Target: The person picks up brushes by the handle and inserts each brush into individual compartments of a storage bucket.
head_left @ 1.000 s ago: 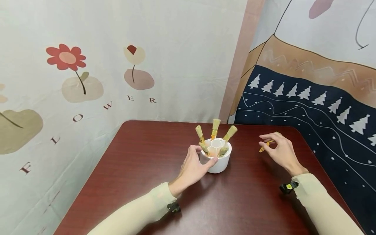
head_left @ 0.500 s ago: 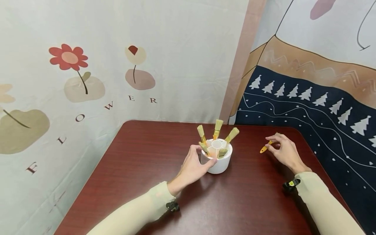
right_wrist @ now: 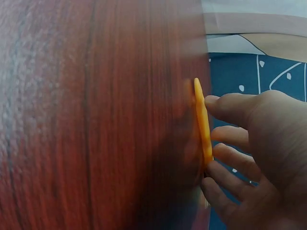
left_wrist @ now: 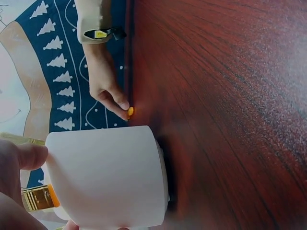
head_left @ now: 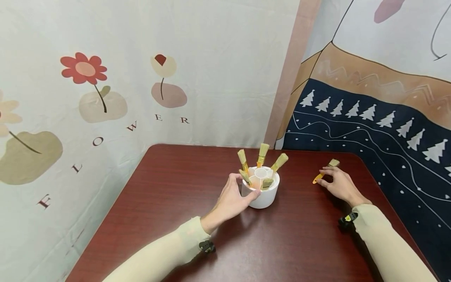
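Observation:
My left hand (head_left: 230, 203) grips a white round brush holder (head_left: 260, 199) by its side, thumb at the front and fingers round the far side. Several bristled paintbrushes (head_left: 261, 156) stand in its compartments, bristles up. In the left wrist view, the holder's white wall (left_wrist: 105, 177) fills the lower left. To the right, a yellow-handled paintbrush (head_left: 318, 178) lies at the table's surface, bristles pointing away. My right hand (head_left: 340, 188) is over it, thumb and fingertips at the handle. From the right wrist view, the fingertips meet the yellow handle (right_wrist: 203, 127) from one side, loosely bent.
The reddish-brown table (head_left: 169, 196) has its back edge against a pale wall cloth (head_left: 218, 78) with printed flowers and letters. At right hangs a dark blue cloth (head_left: 370, 156) with white trees. Both sleeves carry a small black wrist device.
My right hand has closed in on the paintbrush, and its bristle end has come into view. The paintbrush stays nearly in place. My left hand keeps its grip on the holder.

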Demonstrator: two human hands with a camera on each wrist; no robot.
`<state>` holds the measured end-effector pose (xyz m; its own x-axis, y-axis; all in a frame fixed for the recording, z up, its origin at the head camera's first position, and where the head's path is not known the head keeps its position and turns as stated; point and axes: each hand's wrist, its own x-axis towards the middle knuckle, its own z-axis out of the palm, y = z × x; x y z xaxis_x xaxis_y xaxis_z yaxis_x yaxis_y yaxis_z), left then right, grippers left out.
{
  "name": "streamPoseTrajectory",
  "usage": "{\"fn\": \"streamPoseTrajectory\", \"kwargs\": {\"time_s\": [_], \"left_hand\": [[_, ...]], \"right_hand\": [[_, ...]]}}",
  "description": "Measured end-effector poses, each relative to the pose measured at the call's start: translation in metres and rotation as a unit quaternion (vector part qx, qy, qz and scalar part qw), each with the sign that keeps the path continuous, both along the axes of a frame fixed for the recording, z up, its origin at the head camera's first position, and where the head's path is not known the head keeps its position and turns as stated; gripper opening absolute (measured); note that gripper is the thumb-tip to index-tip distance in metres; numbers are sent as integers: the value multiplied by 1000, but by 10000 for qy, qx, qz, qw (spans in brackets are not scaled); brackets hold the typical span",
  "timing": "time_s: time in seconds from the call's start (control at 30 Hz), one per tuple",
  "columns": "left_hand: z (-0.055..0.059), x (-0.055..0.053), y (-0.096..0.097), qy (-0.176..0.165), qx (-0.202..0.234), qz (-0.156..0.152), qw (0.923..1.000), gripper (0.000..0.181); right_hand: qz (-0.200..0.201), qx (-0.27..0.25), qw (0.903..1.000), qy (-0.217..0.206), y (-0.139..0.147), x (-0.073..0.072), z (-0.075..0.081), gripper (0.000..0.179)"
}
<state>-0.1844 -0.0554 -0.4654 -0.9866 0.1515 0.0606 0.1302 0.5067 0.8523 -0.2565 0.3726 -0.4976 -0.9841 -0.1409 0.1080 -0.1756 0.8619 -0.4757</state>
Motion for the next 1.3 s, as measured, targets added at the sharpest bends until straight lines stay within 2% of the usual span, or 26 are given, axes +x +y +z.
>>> {"fn": "streamPoseTrajectory", "kwargs": {"time_s": [0.43, 0.9, 1.13, 1.3], "left_hand": [[4, -3, -3, -64, 150, -135, 9998, 72], [4, -4, -4, -90, 180, -163, 9997, 71], [4, -6, -5, -114, 43, -182, 9998, 74], [3, -8, -5, -72, 47, -209, 9997, 74]], "right_hand": [[175, -81, 9998, -86, -7, 2, 0, 46], [718, -268, 9964, -351, -6, 1, 2, 36], [696, -272, 9952, -633, -7, -1, 4, 29], [750, -272, 9948, -640, -10, -4, 6, 24]]}}
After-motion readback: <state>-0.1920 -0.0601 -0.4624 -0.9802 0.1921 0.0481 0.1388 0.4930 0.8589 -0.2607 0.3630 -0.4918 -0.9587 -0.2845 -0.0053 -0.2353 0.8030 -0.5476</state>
